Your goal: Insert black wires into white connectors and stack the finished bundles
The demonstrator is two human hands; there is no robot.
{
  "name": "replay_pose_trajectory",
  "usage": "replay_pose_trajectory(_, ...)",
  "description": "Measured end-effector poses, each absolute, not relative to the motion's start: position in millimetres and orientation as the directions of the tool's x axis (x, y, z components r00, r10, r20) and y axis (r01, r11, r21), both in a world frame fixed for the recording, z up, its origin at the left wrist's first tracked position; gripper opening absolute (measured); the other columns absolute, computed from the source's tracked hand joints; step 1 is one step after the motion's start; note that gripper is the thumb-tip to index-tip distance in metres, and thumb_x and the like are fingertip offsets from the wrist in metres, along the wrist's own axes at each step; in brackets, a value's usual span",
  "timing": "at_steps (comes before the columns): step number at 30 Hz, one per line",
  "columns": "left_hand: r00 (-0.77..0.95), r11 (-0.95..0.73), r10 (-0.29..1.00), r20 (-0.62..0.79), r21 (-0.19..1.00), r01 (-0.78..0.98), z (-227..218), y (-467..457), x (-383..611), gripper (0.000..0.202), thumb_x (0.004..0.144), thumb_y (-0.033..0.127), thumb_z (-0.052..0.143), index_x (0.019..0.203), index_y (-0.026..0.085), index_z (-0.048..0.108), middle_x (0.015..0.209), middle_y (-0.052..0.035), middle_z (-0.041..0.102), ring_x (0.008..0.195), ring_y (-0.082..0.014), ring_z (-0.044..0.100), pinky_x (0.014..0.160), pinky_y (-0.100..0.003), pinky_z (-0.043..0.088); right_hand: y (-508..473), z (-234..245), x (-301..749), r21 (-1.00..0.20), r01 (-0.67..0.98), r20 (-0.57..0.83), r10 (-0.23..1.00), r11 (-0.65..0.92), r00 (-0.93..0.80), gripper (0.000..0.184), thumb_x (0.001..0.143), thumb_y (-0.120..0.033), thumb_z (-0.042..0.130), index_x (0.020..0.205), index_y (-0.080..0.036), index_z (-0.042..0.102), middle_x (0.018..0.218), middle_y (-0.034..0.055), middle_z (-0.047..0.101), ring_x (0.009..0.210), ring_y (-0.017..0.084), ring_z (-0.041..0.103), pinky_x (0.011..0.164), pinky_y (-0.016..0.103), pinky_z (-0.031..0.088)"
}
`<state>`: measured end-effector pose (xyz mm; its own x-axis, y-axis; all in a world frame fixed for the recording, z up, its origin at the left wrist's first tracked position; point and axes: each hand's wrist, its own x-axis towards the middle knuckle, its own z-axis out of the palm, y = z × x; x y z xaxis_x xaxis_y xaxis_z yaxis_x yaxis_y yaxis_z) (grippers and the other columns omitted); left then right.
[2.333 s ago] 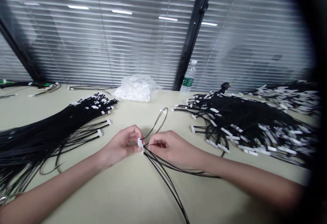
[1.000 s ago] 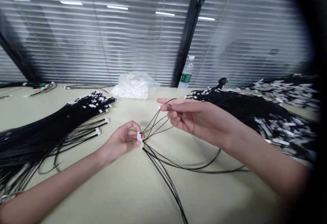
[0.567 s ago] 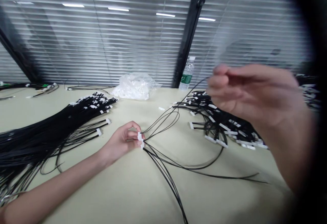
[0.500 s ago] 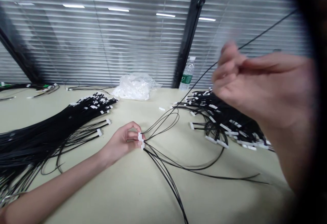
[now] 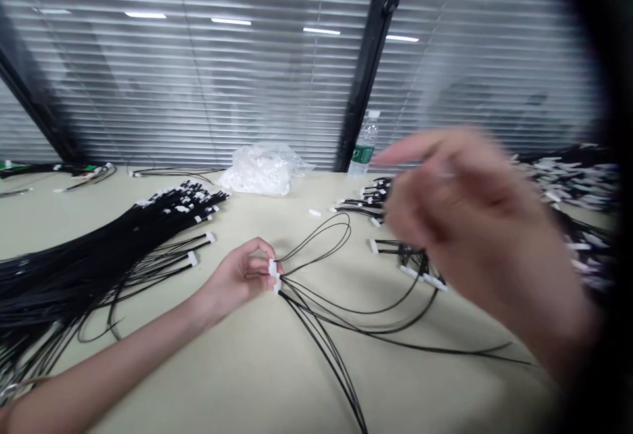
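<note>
My left hand [image 5: 242,278] rests on the pale table [image 5: 257,368] with its fingers pinched on a small white connector [image 5: 273,269]. Several thin black wires [image 5: 326,348] run from that connector toward me and loop away to the right. My right hand [image 5: 465,216] hovers in the air above the right-hand pile, badly smeared by motion; a finger points left, and I cannot make out whether it holds anything.
A large bundle of black wires with white connectors [image 5: 99,243] lies at the left, and another heap [image 5: 410,256] at the right, partly behind my right hand. A clear plastic bag [image 5: 264,170] and a water bottle [image 5: 364,145] stand at the back by the blinds.
My right hand left the connector, rose up and to the right pulling a wire, and has now dropped lower and come back left. My left hand has kept its pinch in place.
</note>
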<state>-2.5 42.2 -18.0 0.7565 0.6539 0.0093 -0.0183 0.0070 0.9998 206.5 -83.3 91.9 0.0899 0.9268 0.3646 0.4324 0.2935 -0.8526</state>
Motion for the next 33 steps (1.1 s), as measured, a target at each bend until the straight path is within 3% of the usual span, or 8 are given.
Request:
replay_pose_trajectory(1, 0.756, 0.002, 0.655, 0.01, 1.0, -0.015, -17, 42, -2, 0.025, 0.072, 0.017, 0.065, 0.086, 0.018, 0.045, 0.079, -0.003, 0.063, 0.066, -0.0123, 0.058, 0.065, -0.027, 0.042, -80, 84, 194, -0.793, 0.497, 0.402, 0.916, 0.353, -0.01, 0.019, 0.09, -0.033, 0.037, 0.103, -0.029, 0.051, 0.064, -0.0036, 0.054, 0.057, 0.009, 0.049, 0.054, 0.024, 0.038)
replay_pose_trajectory(3, 0.754, -0.017, 0.656, 0.012, 1.0, -0.001, -17, 41, -2, 0.024, 0.072, 0.017, 0.065, 0.086, 0.018, 0.045, 0.073, -0.0012, 0.062, 0.066, -0.013, 0.057, 0.066, -0.027, 0.041, -68, 64, 178, -0.672, 0.625, 0.323, 0.917, 0.397, -0.235, 0.018, 0.09, -0.019, 0.035, 0.105, -0.025, 0.044, 0.068, -0.0037, 0.056, 0.058, 0.009, 0.049, 0.052, 0.021, 0.037)
replay_pose_trajectory(4, 0.753, -0.027, 0.657, 0.015, 1.0, 0.005, -16, 40, -2, 0.024, 0.072, 0.017, 0.065, 0.086, 0.018, 0.045, 0.07, -0.0003, 0.061, 0.066, -0.0135, 0.058, 0.067, -0.028, 0.041, -61, 52, 173, -0.583, 0.702, 0.287, 0.912, 0.409, -0.294, 0.016, 0.09, -0.015, 0.033, 0.1, -0.022, 0.044, 0.072, -0.0023, 0.057, 0.06, 0.009, 0.049, 0.053, 0.021, 0.037)
replay_pose_trajectory(6, 0.752, -0.036, 0.659, 0.02, 0.999, 0.005, -17, 41, -2, 0.025, 0.071, 0.018, 0.066, 0.086, 0.018, 0.046, 0.067, 0.0005, 0.061, 0.068, -0.014, 0.058, 0.068, -0.028, 0.041, -47, 30, 171, -0.292, 0.827, 0.328, 0.862, 0.482, -0.386, 0.013, 0.088, -0.011, 0.035, 0.091, -0.018, 0.045, 0.075, 0.0008, 0.056, 0.067, 0.011, 0.05, 0.058, 0.022, 0.037)
replay_pose_trajectory(8, 0.75, -0.025, 0.661, 0.022, 1.0, -0.007, -18, 42, -2, 0.026, 0.07, 0.019, 0.067, 0.086, 0.019, 0.045, 0.07, -0.0002, 0.062, 0.066, -0.0133, 0.057, 0.067, -0.028, 0.041, -35, 12, 175, -0.187, 0.854, 0.342, 0.848, 0.485, -0.406, 0.008, 0.087, -0.012, 0.038, 0.088, -0.016, 0.046, 0.073, 0.0019, 0.055, 0.067, 0.012, 0.049, 0.059, 0.023, 0.036)
replay_pose_trajectory(17, 0.766, 0.033, 0.643, 0.018, 0.998, -0.051, -22, 44, -3, 0.027, 0.071, 0.018, 0.067, 0.087, 0.018, 0.046, 0.078, -0.0028, 0.065, 0.066, -0.0124, 0.057, 0.065, -0.027, 0.04, -23, -6, 184, -0.006, 0.883, 0.408, 0.807, 0.47, -0.427, 0.021, 0.093, -0.027, 0.032, 0.089, -0.015, 0.049, 0.07, 0.0016, 0.055, 0.063, 0.013, 0.05, 0.057, 0.024, 0.033)
replay_pose_trajectory(33, 0.753, -0.031, 0.656, 0.041, 0.999, -0.028, -21, 43, -2, 0.024, 0.072, 0.015, 0.065, 0.085, 0.018, 0.045, 0.069, -0.0003, 0.063, 0.063, -0.0114, 0.056, 0.064, -0.026, 0.04, -26, -13, 184, 0.37, 0.8, 0.473, 0.645, 0.473, -0.6, 0.012, 0.086, -0.011, 0.04, 0.086, -0.013, 0.052, 0.066, 0.0029, 0.049, 0.064, 0.016, 0.046, 0.058, 0.029, 0.033)
